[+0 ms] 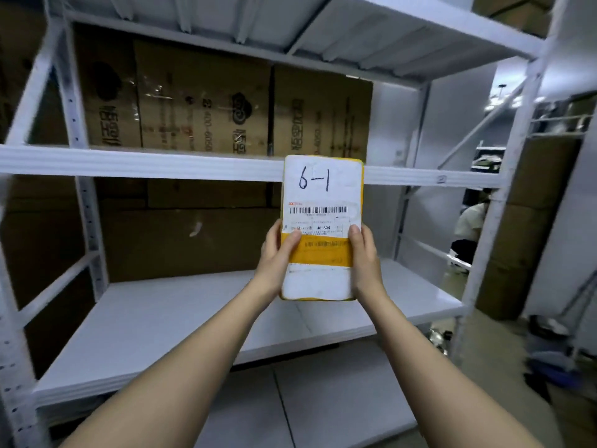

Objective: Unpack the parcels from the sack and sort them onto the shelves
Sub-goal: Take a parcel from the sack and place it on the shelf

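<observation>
- A flat rectangular parcel in yellow wrapping with a large white label (321, 227) is held upright in front of the white metal shelving unit (200, 163), its top edge overlapping the front rail of the middle shelf.
- The left hand (276, 260) grips the parcel's lower left edge; its thumb lies across the front, while its fingers are hidden behind the parcel.
- The right hand (365, 257) grips the lower right edge the same way, thumb on the front, fingers out of sight behind.
- "6-1" is handwritten on the label above a barcode; the smaller print below is too blurred to read apart from "J6 S04".
- Brown cardboard boxes (226, 101) stand behind the middle shelf, their printing blurred; darker cartons below are dim.
- The lower white shelf board (161, 324) lies beneath the arms, its near left corner cut off.
- At the far right, a seated person in a white top (470, 224) is mostly hidden by the shelf upright.
</observation>
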A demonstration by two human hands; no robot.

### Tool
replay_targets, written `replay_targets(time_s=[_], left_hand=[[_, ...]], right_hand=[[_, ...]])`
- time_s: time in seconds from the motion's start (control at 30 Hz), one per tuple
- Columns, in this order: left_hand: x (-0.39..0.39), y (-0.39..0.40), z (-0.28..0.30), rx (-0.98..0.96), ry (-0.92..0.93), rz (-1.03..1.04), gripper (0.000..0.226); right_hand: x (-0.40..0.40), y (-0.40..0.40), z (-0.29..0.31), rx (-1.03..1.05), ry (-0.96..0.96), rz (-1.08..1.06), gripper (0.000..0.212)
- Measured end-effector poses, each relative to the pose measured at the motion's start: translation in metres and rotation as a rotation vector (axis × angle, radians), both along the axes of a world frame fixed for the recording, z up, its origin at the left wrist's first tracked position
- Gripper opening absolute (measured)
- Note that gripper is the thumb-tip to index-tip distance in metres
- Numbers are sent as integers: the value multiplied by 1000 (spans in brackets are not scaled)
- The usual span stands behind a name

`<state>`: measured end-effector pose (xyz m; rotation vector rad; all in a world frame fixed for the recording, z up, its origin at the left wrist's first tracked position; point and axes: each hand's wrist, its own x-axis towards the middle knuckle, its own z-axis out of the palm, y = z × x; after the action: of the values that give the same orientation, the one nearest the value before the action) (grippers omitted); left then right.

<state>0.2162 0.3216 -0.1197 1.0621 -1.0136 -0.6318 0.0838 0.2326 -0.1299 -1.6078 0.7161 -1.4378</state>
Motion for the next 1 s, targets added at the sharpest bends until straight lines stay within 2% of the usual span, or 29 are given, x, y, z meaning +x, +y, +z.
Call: replay_targets(time_s=[0.1,0.2,0.3,0.5,0.6,0.7,0.83,1.0], left_hand=[[-30,-28,30,-13,-56,-72,83],[-54,-55,64,-79,-105,-124,85],[-72,-81,99,-183,-200,-157,84],[-84,-126,160,-335,-332,-122,106],[-78,-152,180,-404,-374,-90,102],[-67,-186,190,-427,-394,-75,89],[-56,-236,199,-409,-415,-39,78],[-55,-283,211,-336,-430,-39,79]], right_hand=[[-35,-22,28,-65,-47,-93,56],[-63,-37,59,-119,-124,-171,49],[-84,-52,93,-186,-179,-231,58],[-97,-89,151,-328,-229,-321,60],[-90,-113,174,-392,-213,-332,63],[-82,-141,189,-406,-205,-303,49],[-73,-183,200,-357,-183,-286,33],[-68,-229,215,-275,-225,-250,33]])
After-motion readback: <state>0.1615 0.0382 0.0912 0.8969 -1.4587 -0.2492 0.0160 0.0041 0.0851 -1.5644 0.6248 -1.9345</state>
